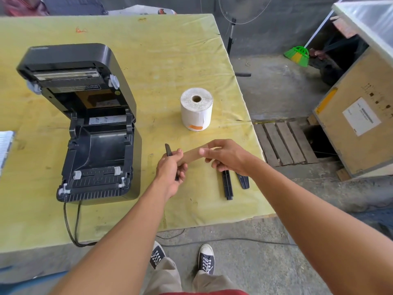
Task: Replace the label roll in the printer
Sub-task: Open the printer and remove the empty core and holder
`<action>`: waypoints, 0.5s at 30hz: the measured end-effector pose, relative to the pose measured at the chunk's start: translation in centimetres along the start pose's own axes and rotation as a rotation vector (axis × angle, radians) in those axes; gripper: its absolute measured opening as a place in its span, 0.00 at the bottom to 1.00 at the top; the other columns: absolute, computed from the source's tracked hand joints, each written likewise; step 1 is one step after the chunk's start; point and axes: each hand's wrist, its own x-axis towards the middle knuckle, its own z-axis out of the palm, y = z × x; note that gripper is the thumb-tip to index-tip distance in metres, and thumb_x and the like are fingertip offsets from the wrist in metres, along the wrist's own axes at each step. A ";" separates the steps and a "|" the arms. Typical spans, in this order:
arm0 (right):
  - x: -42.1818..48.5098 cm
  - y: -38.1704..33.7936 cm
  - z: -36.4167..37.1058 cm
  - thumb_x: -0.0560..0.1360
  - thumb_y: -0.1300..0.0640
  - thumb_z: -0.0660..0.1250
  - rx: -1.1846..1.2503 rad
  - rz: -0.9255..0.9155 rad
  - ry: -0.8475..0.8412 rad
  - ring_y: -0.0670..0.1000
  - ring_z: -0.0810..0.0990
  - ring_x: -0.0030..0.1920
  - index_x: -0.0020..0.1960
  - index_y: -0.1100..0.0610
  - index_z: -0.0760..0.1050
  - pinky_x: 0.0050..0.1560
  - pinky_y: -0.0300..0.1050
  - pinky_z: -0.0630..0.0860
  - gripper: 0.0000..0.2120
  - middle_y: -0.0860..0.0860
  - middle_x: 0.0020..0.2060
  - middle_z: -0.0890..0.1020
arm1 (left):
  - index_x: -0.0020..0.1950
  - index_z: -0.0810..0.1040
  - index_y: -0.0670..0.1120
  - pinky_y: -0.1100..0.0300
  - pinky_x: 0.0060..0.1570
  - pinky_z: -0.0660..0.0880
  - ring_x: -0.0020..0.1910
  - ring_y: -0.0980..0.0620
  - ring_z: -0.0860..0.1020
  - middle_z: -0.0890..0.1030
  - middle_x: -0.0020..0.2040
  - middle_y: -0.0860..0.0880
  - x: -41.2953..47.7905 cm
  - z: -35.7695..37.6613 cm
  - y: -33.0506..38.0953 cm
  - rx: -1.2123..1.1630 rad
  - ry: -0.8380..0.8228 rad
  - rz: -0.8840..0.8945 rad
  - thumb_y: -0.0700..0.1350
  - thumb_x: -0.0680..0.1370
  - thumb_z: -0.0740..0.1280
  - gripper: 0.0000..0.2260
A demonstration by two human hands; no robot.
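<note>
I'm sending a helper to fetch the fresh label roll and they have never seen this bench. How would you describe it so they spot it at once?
Start at the open black printer on the yellow table, then look to its right. The new label roll stands alone on end there, white with an orange strip near its base. Unlike the bare brown cardboard core held in the hands, it is fat and fully wound.

Glossy black plastic printer (85, 116); matt white paper label roll (196, 109); brown cardboard core tube (191, 156); stained, creased yellow table covering (170, 50).
</note>
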 end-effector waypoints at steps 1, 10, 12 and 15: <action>0.0 -0.1 0.6 0.70 0.49 0.78 0.062 -0.031 0.021 0.47 0.76 0.30 0.52 0.60 0.81 0.30 0.40 0.74 0.18 0.52 0.34 0.80 | 0.50 0.76 0.49 0.65 0.23 0.64 0.25 0.57 0.74 0.80 0.40 0.48 -0.2 0.4 0.0 -0.011 -0.019 -0.005 0.46 0.79 0.68 0.03; 0.0 -1.6 0.1 0.76 0.50 0.70 0.441 -0.021 0.363 0.52 0.84 0.44 0.54 0.59 0.80 0.43 0.46 0.82 0.13 0.55 0.45 0.83 | 0.53 0.80 0.43 0.66 0.19 0.59 0.24 0.56 0.66 0.78 0.38 0.46 -0.7 1.3 -0.3 -0.032 -0.053 0.028 0.50 0.82 0.58 0.15; -0.2 -1.6 0.0 0.77 0.48 0.69 0.131 0.004 0.335 0.51 0.83 0.40 0.50 0.59 0.80 0.38 0.46 0.83 0.13 0.55 0.45 0.82 | 0.57 0.79 0.41 0.63 0.22 0.62 0.28 0.54 0.68 0.75 0.38 0.47 -0.5 0.7 -0.4 0.042 -0.020 0.051 0.47 0.81 0.56 0.15; -0.1 -1.3 1.6 0.75 0.46 0.71 -0.189 0.055 0.264 0.57 0.84 0.42 0.49 0.65 0.80 0.44 0.53 0.85 0.20 0.58 0.42 0.82 | 0.54 0.80 0.42 0.58 0.35 0.69 0.37 0.48 0.73 0.77 0.44 0.45 -0.1 0.1 -0.7 0.332 0.075 0.098 0.45 0.80 0.59 0.12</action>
